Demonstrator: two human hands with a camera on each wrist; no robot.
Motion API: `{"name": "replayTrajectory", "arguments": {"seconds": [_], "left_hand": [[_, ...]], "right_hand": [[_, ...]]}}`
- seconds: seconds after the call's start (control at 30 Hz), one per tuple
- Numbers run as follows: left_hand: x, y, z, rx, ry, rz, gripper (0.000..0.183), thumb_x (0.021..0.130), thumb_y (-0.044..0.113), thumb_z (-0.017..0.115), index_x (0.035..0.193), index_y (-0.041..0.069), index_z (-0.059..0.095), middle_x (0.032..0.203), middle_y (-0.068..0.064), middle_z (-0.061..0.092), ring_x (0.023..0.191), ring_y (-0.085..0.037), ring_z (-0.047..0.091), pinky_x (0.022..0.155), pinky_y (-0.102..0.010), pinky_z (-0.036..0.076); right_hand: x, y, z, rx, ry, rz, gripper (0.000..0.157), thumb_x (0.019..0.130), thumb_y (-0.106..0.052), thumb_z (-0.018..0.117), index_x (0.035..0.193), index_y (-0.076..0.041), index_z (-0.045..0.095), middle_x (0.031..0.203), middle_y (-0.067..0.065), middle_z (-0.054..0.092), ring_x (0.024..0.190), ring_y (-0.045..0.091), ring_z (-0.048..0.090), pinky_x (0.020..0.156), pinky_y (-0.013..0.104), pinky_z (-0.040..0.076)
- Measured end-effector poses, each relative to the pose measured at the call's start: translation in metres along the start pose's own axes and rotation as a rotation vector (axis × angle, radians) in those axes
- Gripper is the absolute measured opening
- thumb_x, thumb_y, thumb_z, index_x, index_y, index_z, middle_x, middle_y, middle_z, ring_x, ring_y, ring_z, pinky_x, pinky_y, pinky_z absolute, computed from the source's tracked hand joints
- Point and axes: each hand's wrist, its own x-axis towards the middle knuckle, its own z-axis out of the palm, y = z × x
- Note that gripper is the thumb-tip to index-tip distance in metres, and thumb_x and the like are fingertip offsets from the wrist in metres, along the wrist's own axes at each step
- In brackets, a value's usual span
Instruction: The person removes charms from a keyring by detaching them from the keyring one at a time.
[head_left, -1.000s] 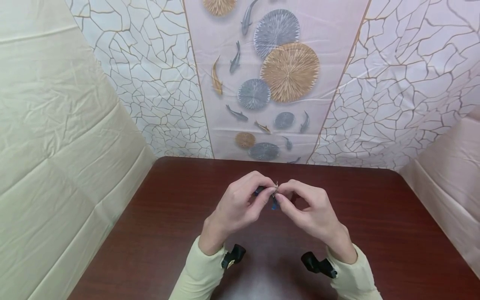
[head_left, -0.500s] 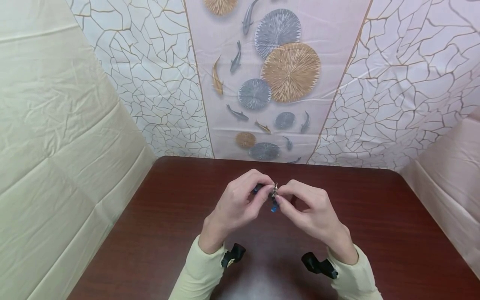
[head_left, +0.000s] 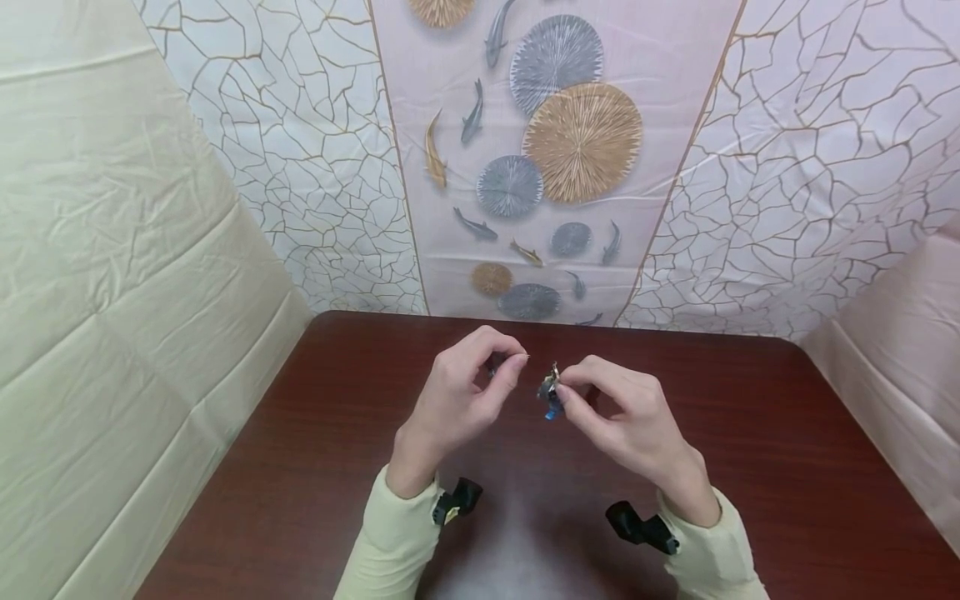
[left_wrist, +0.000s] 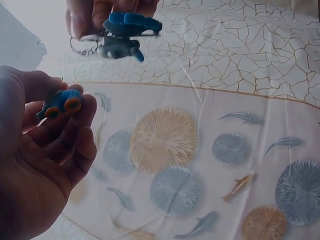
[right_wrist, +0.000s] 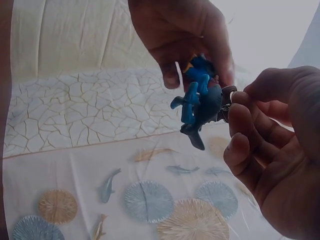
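Above the table, my left hand (head_left: 461, 396) pinches a small blue toy figure with round orange parts (left_wrist: 62, 103), mostly hidden by the fingers in the head view. Apart from it on the right, my right hand (head_left: 633, 412) pinches the metal ring (right_wrist: 232, 96) of a keychain. From that ring hang a dark grey, fish-shaped charm (right_wrist: 207, 106) with a tail and bright blue pieces (right_wrist: 189, 102). In the left wrist view the keychain's blue piece (left_wrist: 134, 21) shows beneath the right fingers, over the grey charm (left_wrist: 119, 48).
A dark reddish-brown table (head_left: 300, 467) lies under both hands. Behind it hangs a patterned cloth (head_left: 450, 250) with fish and round leaves, and pale cloth (head_left: 112, 292) covers the left side. Black wrist cameras (head_left: 637, 527) sit on both sleeves.
The hands were together at the ring; now my left hand has drawn away to the left with the blue toy figure. The keychain stays in my right hand, which has barely moved.
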Motion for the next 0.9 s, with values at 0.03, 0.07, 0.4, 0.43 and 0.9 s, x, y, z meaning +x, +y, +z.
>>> {"name": "replayTrajectory", "arguments": {"seconds": [0.03,0.07,0.4,0.43,0.9], "left_hand": [[0.000,-0.002,0.000,-0.010,-0.002,-0.016,0.004,0.090,0.013,0.059,0.090,0.010,0.061,0.082,0.005,0.057,0.071,-0.002,0.050,0.061,-0.014,0.045],[0.000,-0.004,-0.001,-0.019,-0.003,-0.032,0.004,0.090,0.013,0.059,0.090,0.010,0.061,0.081,0.005,0.057,0.071,-0.002,0.050,0.060,-0.014,0.045],[-0.008,-0.037,-0.002,-0.021,-0.076,-0.246,0.005,0.090,0.020,0.061,0.091,0.016,0.062,0.081,0.008,0.058,0.067,-0.006,0.054,0.057,-0.023,0.047],[-0.009,-0.040,-0.002,-0.018,-0.084,-0.267,0.004,0.090,0.019,0.061,0.091,0.016,0.062,0.081,0.008,0.058,0.066,-0.007,0.054,0.057,-0.024,0.047],[-0.028,-0.093,0.017,0.047,-0.299,-0.625,0.005,0.091,0.024,0.059,0.092,0.020,0.061,0.073,0.006,0.063,0.061,-0.015,0.057,0.053,-0.028,0.047]], "right_hand": [[0.001,-0.001,-0.001,-0.003,0.003,0.005,0.017,0.074,0.011,0.063,0.084,-0.004,0.063,0.074,-0.001,0.058,0.061,0.000,0.048,0.049,0.010,0.038],[0.001,-0.002,-0.002,-0.006,0.006,0.010,0.018,0.074,0.012,0.063,0.084,-0.004,0.063,0.074,-0.001,0.058,0.061,0.000,0.048,0.049,0.010,0.038],[0.008,-0.011,-0.009,-0.022,0.016,0.056,0.017,0.073,0.014,0.062,0.082,0.000,0.063,0.073,0.004,0.060,0.060,0.002,0.049,0.050,0.013,0.042],[0.008,-0.011,-0.009,-0.025,0.015,0.061,0.017,0.073,0.014,0.062,0.081,-0.001,0.063,0.073,0.004,0.060,0.060,0.001,0.049,0.050,0.013,0.042],[-0.008,0.014,-0.009,-0.069,0.021,0.068,0.018,0.074,0.009,0.064,0.083,-0.006,0.064,0.076,-0.001,0.060,0.060,-0.001,0.048,0.050,0.011,0.040]]}}
